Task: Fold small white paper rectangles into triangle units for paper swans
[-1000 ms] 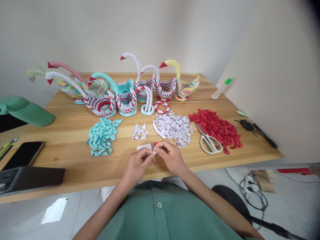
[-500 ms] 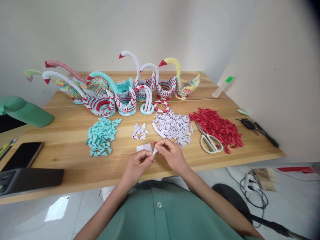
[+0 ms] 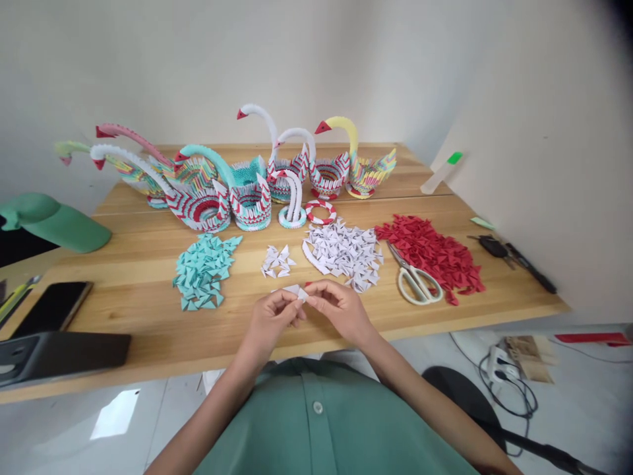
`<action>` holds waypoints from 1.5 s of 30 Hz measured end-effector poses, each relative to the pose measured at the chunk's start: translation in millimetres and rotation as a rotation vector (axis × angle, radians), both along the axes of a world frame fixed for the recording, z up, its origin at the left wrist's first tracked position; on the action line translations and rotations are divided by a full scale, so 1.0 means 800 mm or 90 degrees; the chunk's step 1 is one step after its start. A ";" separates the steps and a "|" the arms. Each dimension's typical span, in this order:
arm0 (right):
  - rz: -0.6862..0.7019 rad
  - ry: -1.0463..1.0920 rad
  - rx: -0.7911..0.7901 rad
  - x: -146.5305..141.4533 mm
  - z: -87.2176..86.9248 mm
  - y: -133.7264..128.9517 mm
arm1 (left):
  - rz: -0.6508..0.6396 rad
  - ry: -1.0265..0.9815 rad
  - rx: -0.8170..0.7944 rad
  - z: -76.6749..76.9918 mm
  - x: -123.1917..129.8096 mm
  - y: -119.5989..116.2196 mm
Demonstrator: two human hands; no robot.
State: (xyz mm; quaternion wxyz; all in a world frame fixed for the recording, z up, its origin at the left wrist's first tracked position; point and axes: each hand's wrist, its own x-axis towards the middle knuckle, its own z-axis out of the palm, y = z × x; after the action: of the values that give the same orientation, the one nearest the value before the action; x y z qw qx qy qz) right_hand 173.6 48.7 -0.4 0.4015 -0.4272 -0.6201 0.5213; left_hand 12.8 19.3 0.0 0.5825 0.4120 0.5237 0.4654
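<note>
Between my fingertips is a small folded white paper piece (image 3: 302,295), pinched from both sides above the table's front. My left hand (image 3: 271,318) is closed on its left side, thumb against forefinger. From the right, my right hand (image 3: 339,309) grips it the same way. A flat white paper (image 3: 291,288) lies just behind my fingers, mostly covered by them. A few loose white paper triangles (image 3: 277,261) lie beyond my hands, and a larger white triangle pile (image 3: 346,254) lies to their right. A curved white paper strip (image 3: 314,258) rests at that pile's left edge.
Left is a teal triangle pile (image 3: 205,270); right, a red one (image 3: 435,254) with scissors (image 3: 419,284) against it. Folded-paper swans (image 3: 250,208) stand behind, near a red-and-white ring (image 3: 321,212). A phone (image 3: 52,309), black device (image 3: 66,355) and keys (image 3: 493,247) lie at the sides.
The white piece has turned and shifted slightly in my fingers, and my right hand has lowered a little. My hands now cover more of the flat paper. The view has moved slightly.
</note>
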 end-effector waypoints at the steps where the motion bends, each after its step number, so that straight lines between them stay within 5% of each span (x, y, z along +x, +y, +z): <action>1: 0.006 0.003 0.008 0.000 -0.001 -0.001 | 0.005 -0.010 -0.005 0.000 0.000 0.000; 5: 0.007 -0.034 0.098 0.001 -0.002 -0.003 | 0.008 -0.054 -0.014 -0.001 0.000 -0.002; 11: 0.047 -0.130 0.456 0.008 -0.003 -0.001 | -0.036 -0.237 -0.085 0.001 -0.005 -0.005; 14: 0.042 -0.134 0.506 0.010 -0.004 0.001 | -0.052 -0.241 -0.085 0.002 -0.009 -0.007; 23: 0.046 -0.117 0.249 0.017 0.002 0.001 | 0.038 -0.002 0.048 -0.010 -0.007 -0.011; 33: 0.068 -0.141 0.260 0.018 0.006 0.001 | -0.002 0.248 0.213 -0.001 -0.007 -0.016; 45: 0.108 -0.200 0.319 0.022 0.006 0.003 | 0.007 0.309 0.249 0.005 -0.006 -0.015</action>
State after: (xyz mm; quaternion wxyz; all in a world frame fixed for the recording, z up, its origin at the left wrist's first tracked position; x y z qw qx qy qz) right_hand 190.8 51.4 4.2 0.3483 -0.3369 -0.8174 0.3115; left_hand 8.1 7.1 3.9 0.3481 0.6125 0.5500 0.4484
